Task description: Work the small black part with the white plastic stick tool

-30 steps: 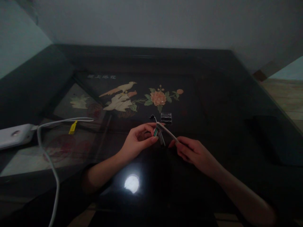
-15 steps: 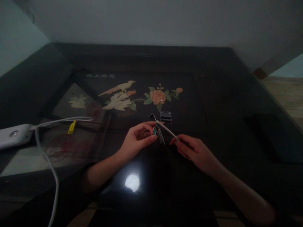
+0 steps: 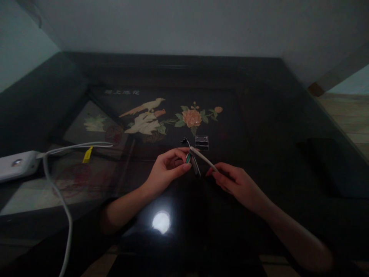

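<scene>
Near the middle of the table, my left hand is closed in a pinch on a small green-edged piece. My right hand grips the lower end of a thin, pale curved strip; its kind is too dim to make out. The strip's upper end meets the piece at my left fingertips, and a grey flap hangs just below. A thin wire leads up from there to a small black part. Just beyond my fingers lies a small clear case with dark slots.
At the left lies a white power bank with a white cable and a yellow tag. A dark flat object rests at the right. The glossy black table has a bird-and-flower picture. A wall stands behind.
Almost nothing differs. Both hands keep their hold, and the strip and green-edged piece stay in nearly the same place.
</scene>
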Available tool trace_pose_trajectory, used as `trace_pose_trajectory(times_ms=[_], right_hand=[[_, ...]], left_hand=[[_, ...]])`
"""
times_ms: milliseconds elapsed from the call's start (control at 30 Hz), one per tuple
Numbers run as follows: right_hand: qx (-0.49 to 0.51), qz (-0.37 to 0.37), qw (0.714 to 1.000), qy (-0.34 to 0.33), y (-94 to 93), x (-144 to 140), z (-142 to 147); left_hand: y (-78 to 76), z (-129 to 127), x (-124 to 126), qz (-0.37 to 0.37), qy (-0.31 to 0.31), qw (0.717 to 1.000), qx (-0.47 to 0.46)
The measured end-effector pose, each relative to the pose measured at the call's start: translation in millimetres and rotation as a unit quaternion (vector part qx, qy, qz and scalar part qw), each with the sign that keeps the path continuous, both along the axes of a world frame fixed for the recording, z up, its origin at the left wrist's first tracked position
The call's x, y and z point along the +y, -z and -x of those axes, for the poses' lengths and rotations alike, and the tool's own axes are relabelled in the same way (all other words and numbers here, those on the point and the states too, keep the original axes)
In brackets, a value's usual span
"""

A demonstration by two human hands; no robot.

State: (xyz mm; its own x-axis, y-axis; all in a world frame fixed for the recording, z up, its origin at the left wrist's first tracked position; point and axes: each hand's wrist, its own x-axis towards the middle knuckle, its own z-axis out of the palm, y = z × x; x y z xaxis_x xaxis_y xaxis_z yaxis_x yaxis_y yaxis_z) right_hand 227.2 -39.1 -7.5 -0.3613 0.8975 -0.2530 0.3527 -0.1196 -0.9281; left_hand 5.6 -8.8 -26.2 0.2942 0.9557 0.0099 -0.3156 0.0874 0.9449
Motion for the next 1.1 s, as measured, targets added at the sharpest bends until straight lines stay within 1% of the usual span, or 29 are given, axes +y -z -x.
trace_pose_trajectory(times_ms=[100, 300, 533, 800, 1100], right_hand=[[0.005, 0.007, 1.000, 0.001, -0.8, 0.5, 0.8], [0.046, 0.058, 0.997, 0.007, -0.7, 1.5, 2.8], [0.045, 0.043, 0.998, 0.002, -0.6, 0.6, 3.9], [0.043, 0.041, 0.998, 0.006, -1.3, 0.4, 4.1], [0.052, 0.041, 0.997, 0.029, -0.5, -2.1, 4.1]], left_hand=[[0.6, 0.1, -0.1, 0.002, -0.004, 1.000, 0.005], [3.6, 1.0, 0.7, 0.015, -0.012, 1.000, 0.012], [3.0, 0.6, 0.9, 0.017, -0.012, 0.999, 0.027], [6.6, 1.4, 1.4, 0.019, -0.023, 0.999, 0.043], [5.2, 0.4, 2.3, 0.011, -0.025, 0.998, 0.053]])
